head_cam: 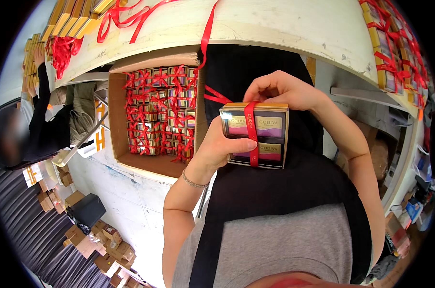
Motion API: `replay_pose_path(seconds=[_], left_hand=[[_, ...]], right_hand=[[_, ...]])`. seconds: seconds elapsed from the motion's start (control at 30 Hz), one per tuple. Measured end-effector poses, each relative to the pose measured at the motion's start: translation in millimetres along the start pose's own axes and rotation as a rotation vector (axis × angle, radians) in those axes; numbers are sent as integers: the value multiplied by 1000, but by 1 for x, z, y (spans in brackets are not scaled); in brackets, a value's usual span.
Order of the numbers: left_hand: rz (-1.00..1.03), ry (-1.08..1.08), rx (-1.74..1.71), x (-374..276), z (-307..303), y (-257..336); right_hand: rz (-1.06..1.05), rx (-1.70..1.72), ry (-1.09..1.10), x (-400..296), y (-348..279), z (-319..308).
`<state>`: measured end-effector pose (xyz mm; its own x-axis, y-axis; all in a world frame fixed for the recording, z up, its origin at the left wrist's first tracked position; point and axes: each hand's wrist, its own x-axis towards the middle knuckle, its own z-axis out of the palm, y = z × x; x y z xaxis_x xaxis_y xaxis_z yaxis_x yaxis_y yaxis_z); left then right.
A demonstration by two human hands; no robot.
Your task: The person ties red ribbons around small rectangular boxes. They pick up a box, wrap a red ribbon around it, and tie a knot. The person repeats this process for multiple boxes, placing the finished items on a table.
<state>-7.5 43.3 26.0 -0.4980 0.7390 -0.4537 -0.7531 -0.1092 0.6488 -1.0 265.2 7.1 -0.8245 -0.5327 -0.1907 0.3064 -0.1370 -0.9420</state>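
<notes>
My left hand (221,144) holds a clear-lidded Godiva chocolate box (271,126) with a gold edge, its thumb lying across the front. Inside the box, gold, pink and purple wrapped pieces show through the lid. A printed red ribbon (252,133) runs down over the box's face and passes beneath the thumb tip. At the top edge, my right hand (284,90) has its fingers bent together around the ribbon, the fingertips partly hidden behind the box. Ribbon tails (217,95) stretch out to the left from behind it.
Left of me stands an open cardboard carton (154,165) packed with ribbon-tied boxes. A ribbon strand (207,36) hangs over the white table edge (260,32). Gold boxes (71,18) stand at upper left, tied boxes (390,54) at right. Another person (46,118) reaches toward stacked boxes.
</notes>
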Motion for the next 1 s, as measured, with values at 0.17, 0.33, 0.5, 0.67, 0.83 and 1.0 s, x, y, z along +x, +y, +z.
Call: replay_pose_path(seconds=[0.17, 0.33, 0.5, 0.67, 0.83, 1.0], left_hand=[[141, 96, 48, -2, -6, 7], [304, 163, -5, 6, -16, 25], [387, 166, 23, 11, -40, 33], [338, 48, -102, 22, -43, 38], [304, 11, -213, 17, -55, 38], [209, -85, -108, 1, -72, 60]], right_hand=[[-267, -317, 172, 3, 20, 7], [-306, -550, 426, -1, 14, 39], [-332, -453, 450, 4, 20, 52], [-397, -604, 507, 14, 36, 71], [-409, -633, 419, 8, 20, 68], [-578, -413, 565, 9, -1, 20]])
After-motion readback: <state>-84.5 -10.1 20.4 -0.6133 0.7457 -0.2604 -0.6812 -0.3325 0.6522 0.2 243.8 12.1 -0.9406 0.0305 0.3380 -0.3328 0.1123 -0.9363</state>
